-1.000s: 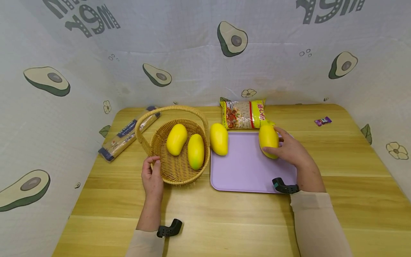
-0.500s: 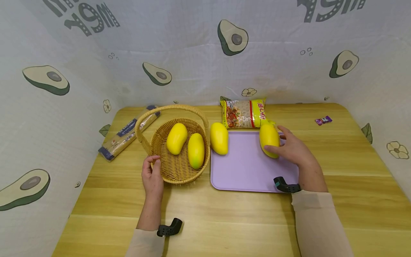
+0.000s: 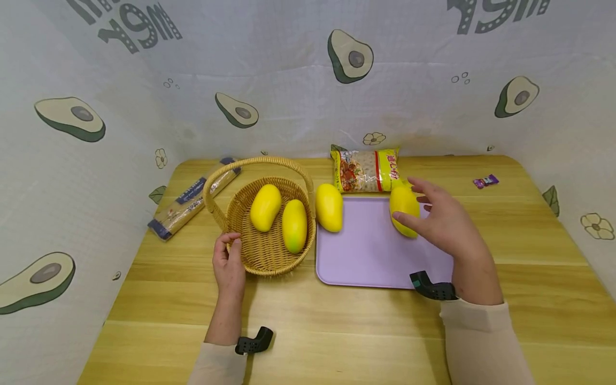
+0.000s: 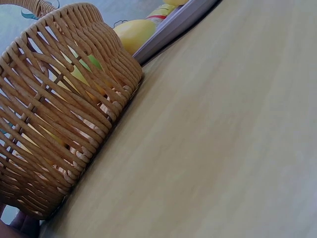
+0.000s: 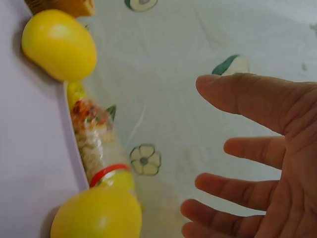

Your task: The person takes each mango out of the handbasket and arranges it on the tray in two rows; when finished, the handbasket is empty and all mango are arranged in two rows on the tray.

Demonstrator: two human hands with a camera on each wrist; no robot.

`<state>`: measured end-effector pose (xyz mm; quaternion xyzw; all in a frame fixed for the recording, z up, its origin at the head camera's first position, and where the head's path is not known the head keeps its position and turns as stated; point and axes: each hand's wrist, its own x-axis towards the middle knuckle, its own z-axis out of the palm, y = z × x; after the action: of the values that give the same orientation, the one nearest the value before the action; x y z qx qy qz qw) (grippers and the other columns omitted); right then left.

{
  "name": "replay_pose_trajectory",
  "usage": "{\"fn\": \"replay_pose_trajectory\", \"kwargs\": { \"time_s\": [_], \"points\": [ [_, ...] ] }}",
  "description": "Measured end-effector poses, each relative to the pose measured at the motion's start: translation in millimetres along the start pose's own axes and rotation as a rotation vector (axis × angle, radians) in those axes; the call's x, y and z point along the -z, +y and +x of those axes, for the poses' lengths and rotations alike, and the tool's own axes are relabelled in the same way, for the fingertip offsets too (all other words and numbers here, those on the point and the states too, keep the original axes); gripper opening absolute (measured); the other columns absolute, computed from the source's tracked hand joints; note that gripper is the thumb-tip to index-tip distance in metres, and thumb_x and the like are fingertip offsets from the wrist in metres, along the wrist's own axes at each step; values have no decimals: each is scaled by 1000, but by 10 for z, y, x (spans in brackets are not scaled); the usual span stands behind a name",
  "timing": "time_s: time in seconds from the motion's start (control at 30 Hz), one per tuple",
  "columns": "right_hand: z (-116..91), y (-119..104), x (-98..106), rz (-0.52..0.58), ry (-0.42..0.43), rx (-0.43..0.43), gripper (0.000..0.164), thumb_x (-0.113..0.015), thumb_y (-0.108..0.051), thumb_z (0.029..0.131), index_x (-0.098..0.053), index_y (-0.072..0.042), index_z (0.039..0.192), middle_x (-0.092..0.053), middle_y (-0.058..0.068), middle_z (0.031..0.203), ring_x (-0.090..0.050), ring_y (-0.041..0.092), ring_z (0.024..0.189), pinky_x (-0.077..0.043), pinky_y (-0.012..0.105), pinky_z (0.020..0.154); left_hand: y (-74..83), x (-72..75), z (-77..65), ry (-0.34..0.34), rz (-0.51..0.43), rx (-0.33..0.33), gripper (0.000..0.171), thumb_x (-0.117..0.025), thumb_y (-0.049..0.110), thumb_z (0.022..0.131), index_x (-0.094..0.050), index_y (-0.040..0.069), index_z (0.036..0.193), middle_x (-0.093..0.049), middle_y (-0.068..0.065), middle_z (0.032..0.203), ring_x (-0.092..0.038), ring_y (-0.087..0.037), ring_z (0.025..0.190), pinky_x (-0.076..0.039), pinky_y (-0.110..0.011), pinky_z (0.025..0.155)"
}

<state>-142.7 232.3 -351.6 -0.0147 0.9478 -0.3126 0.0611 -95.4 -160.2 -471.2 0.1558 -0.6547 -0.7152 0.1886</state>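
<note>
My left hand (image 3: 229, 270) holds the near left rim of a wicker basket (image 3: 269, 271), thumb and fingers at its edge. Two yellow mangoes lie inside: one plain (image 3: 266, 208), one with a green tip (image 3: 294, 226). My right hand (image 3: 443, 222) is spread, its fingers apart, above and beside a mango (image 3: 404, 212) on the right of a lilac tray (image 3: 366, 256). In the right wrist view the fingers hold nothing and a gap separates them from that mango (image 5: 96, 215). Another mango (image 3: 329, 208) lies at the tray's left edge, close to the basket.
Behind the tray lies a bag of noodles (image 3: 366, 170). A long pack of spaghetti (image 3: 187, 200) lies behind and left of the basket, whose handle (image 3: 260, 160) stands up. A small purple wrapped sweet (image 3: 485, 182) is at the back right of the wooden table (image 3: 337, 331).
My right hand has let go of the right-hand mango, its fingers spreading and lifting away a little. That mango stays on the tray. My left hand has kept its place on the basket.
</note>
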Motion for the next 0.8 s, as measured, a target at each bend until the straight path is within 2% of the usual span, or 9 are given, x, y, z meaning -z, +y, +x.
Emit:
{"fn": "replay_pose_trajectory", "kwargs": {
  "time_s": [0.17, 0.33, 0.47, 0.63, 0.8],
  "points": [
    [-110, -205, -32, -4, -66, 93, 85, -77, -43, 90, -36, -14, 158, -49, 21, 151, -53, 49, 132, -48, 64, 102, 5, 0, -4, 1, 13, 0, 17, -48, 7, 103, -57, -3, 111, -49, -12, 141, -35, -19, 147, -26, -37, 117],
    [-188, -362, -135, 36, -152, 208, 76, -79, -36, 89, -44, -14, 153, -56, 17, 147, -56, 42, 130, -47, 60, 106, 7, 3, -10, 3, 27, 4, 17, -48, 9, 103, -57, -4, 112, -49, -12, 143, -36, -19, 146, -27, -34, 115],
    [-244, -472, -259, 66, -214, 283, 73, -80, -35, 88, -48, -14, 151, -59, 16, 143, -58, 40, 128, -47, 58, 105, 12, 4, -15, 1, 16, 4, 18, -49, 8, 103, -57, -5, 112, -49, -12, 143, -36, -19, 145, -28, -34, 115],
    [-276, -586, -446, 63, -285, 365, 73, -80, -33, 88, -48, -14, 151, -61, 14, 140, -60, 37, 124, -50, 56, 102, 10, 8, -13, -9, 0, -1, 17, -49, 7, 103, -57, -5, 111, -48, -12, 145, -32, -19, 149, -24, -40, 120],
    [-295, -702, -653, 63, -343, 464, 70, -79, -29, 88, -50, -15, 150, -62, 12, 140, -63, 33, 121, -51, 52, 101, 3, 6, 2, -4, -3, -7, 17, -49, 6, 102, -57, -6, 112, -50, -11, 143, -35, -18, 147, -26, -35, 117]
  ]
}}
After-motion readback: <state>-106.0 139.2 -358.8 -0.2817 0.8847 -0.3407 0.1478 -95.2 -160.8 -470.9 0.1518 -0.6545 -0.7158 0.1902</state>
